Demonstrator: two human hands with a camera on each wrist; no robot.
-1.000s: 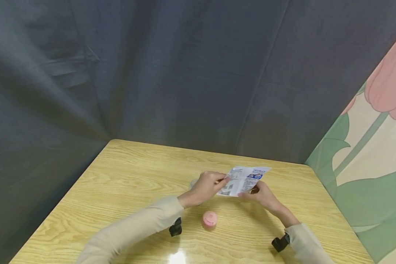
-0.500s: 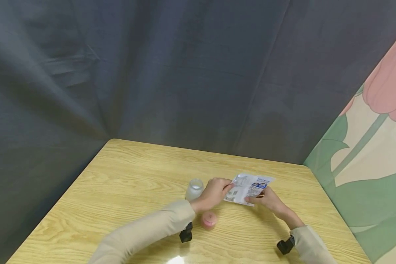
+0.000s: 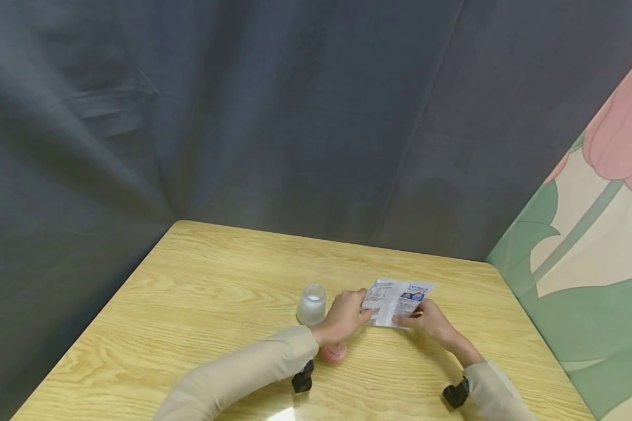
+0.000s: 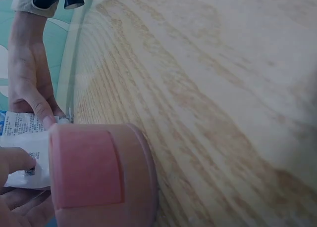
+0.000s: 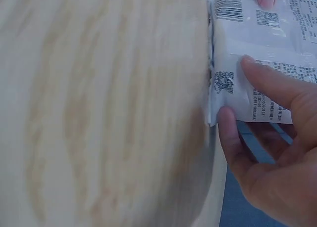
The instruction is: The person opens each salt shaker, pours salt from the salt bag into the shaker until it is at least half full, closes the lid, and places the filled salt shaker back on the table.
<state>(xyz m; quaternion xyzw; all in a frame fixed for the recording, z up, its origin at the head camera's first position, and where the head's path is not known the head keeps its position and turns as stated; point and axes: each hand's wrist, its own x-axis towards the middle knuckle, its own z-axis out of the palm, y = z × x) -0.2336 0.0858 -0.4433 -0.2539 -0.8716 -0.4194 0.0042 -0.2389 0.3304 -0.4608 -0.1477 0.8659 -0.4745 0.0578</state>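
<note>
A white printed packet (image 3: pixel 387 301) with a small blue picture is held between both hands above the right part of the table. My left hand (image 3: pixel 343 316) pinches its left edge, thumb on the printed side. At the opposite edge my right hand (image 3: pixel 433 321) grips it; the right wrist view shows the thumb on the printed face and fingers beneath the packet (image 5: pixel 242 44). Left of the left hand stands an uncapped glass jar (image 3: pixel 312 307) with white contents. A short pink cylinder (image 3: pixel 335 354) with a darker pink patch sits by the left wrist, partly hidden by it.
The wood-grain table (image 3: pixel 216 275) ends at a dark curtain (image 3: pixel 295 117) behind and on the left. A wall panel (image 3: pixel 584 280) painted with a pink tulip borders the right side. Black wrist cameras hang under both cuffs.
Both hands have lowered the packet slightly and drawn it a little to the right. The left hand has shifted off the jar, which now shows, and its wrist now partly covers the pink cylinder.
</note>
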